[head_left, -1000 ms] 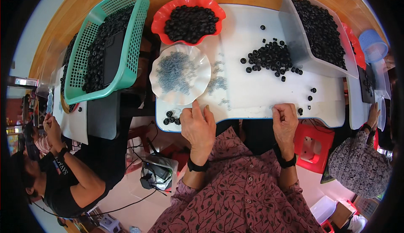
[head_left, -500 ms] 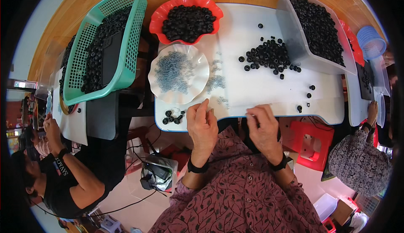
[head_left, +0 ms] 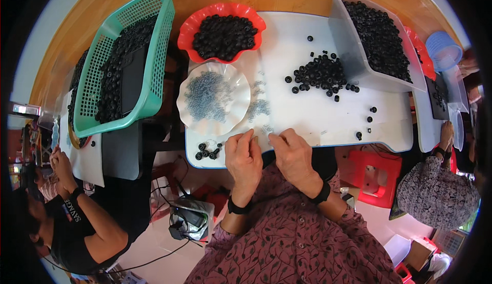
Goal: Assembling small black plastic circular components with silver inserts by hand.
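Observation:
My left hand (head_left: 244, 160) is at the table's front edge, thumb and fingertips pinched together. Close on its right, my right hand (head_left: 295, 160) has its fingers closed the same way. Anything between either set of fingertips is too small to make out. Just beyond them, small clear pieces (head_left: 260, 108) lie scattered on the white table (head_left: 297, 117). More of these fill the middle of a white wavy-rimmed plate (head_left: 238, 116). Left of my left hand sits a small group of round black parts (head_left: 206, 154). A larger pile of black parts (head_left: 320, 74) lies farther back.
A red wavy bowl (head_left: 185, 32) of black parts stands behind the plate. A clear bin (head_left: 365, 74) full of them is at back right, a green basket (head_left: 118, 125) at left. Co-workers sit on both sides. A red stool (head_left: 376, 179) and cables (head_left: 187, 230) are below.
My right hand has moved left, close to my left hand, and its fingers have drawn together. The whole view has shifted slightly.

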Tool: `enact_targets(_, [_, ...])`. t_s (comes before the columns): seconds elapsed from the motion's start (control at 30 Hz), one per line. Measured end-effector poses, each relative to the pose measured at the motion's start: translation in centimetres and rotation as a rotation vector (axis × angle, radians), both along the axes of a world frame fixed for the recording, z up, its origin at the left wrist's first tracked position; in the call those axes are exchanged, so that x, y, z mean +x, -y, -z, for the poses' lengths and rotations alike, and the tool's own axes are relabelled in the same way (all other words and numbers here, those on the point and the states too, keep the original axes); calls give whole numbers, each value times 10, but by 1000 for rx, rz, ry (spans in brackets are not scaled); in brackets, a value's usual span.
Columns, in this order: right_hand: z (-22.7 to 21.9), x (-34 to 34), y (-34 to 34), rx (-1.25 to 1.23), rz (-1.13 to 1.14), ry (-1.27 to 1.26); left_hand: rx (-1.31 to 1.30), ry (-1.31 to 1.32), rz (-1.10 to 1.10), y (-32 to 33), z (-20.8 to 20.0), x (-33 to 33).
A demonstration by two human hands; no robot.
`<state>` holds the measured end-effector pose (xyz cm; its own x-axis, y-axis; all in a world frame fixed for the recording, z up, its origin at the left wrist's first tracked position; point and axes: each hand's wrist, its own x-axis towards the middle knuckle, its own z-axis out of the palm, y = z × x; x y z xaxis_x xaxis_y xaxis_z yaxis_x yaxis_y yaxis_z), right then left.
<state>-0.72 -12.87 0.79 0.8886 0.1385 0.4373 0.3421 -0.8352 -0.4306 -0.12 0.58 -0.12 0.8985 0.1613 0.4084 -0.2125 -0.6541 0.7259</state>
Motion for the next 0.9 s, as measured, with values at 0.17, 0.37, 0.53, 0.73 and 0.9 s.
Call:
enact_targets(0.17, [-4,0,-2,-36,3,6,-53,-60,5,0,1,-2])
enact_targets(0.37, [2,2,-1,8,17,44,-22,-25,21,-2,1,-4])
enact_targets(0.53, [-4,-3,7,765,82,-300,-375,-153,135,2,-14,-6])
enact_targets(0.73, [-23,-9,25,1183,52,-645,-725,-323,318,12,-16,-8])
enact_targets(0.9, [-18,-12,28,1217,32,-641,-764,-239,437,22,-22,-7])
